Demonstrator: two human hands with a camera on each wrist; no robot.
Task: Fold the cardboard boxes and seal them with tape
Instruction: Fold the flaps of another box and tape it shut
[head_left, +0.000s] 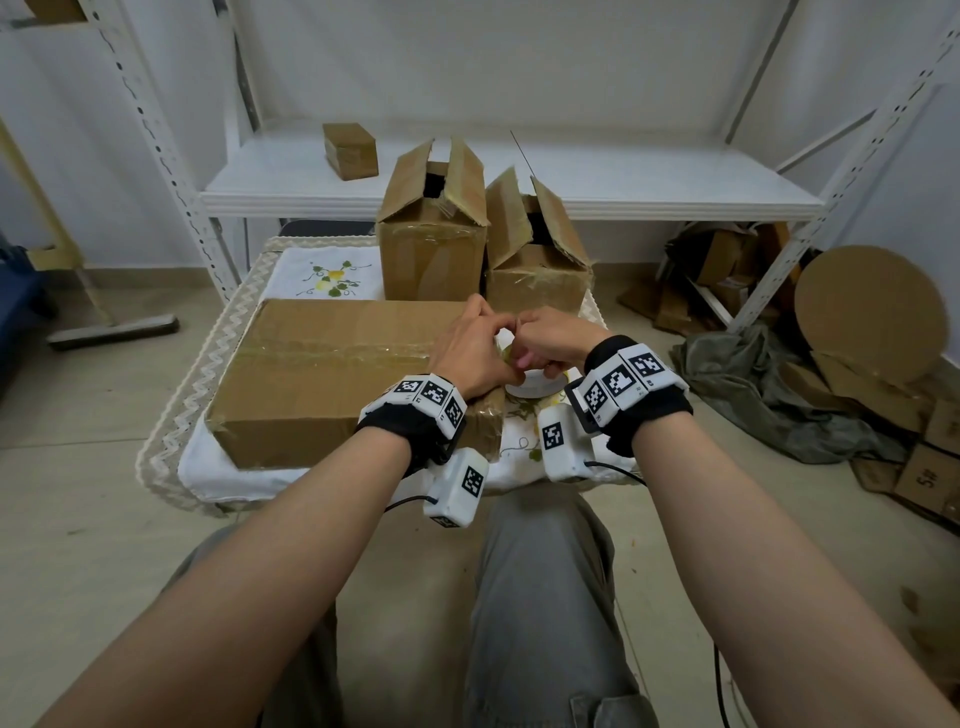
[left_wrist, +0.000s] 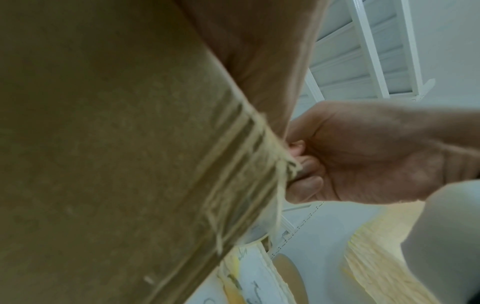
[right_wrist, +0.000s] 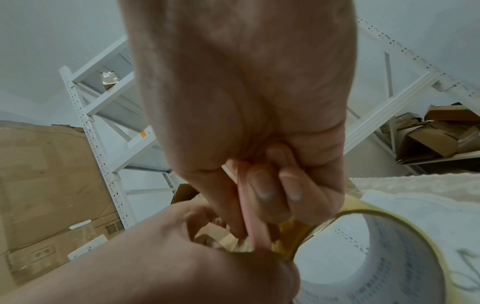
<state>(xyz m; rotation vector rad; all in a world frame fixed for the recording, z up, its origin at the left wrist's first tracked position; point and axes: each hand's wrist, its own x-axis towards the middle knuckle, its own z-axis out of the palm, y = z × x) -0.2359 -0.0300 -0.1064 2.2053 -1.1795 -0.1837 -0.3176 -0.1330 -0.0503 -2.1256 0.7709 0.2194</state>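
A flat closed cardboard box (head_left: 332, 364) lies on the table, a strip of clear tape along its top seam (left_wrist: 246, 174). Both hands meet at its right end. My left hand (head_left: 470, 348) has curled fingers and pinches the stretched tape by the box edge (right_wrist: 182, 257). My right hand (head_left: 550, 338) grips a thin pink cutter (right_wrist: 246, 205) against that tape. The tape roll (head_left: 532, 388) with its white core sits just below the hands (right_wrist: 389, 257). In the left wrist view the left fingertips are hidden; the right hand (left_wrist: 363, 154) shows beside the box.
Two taped boxes with open top flaps (head_left: 431, 234) (head_left: 535, 260) stand behind on the embroidered tablecloth (head_left: 322, 275). A small closed box (head_left: 350, 150) rests on the white shelf. Cardboard scraps and a round disc (head_left: 872, 312) pile up at right; a broom (head_left: 114, 332) lies left.
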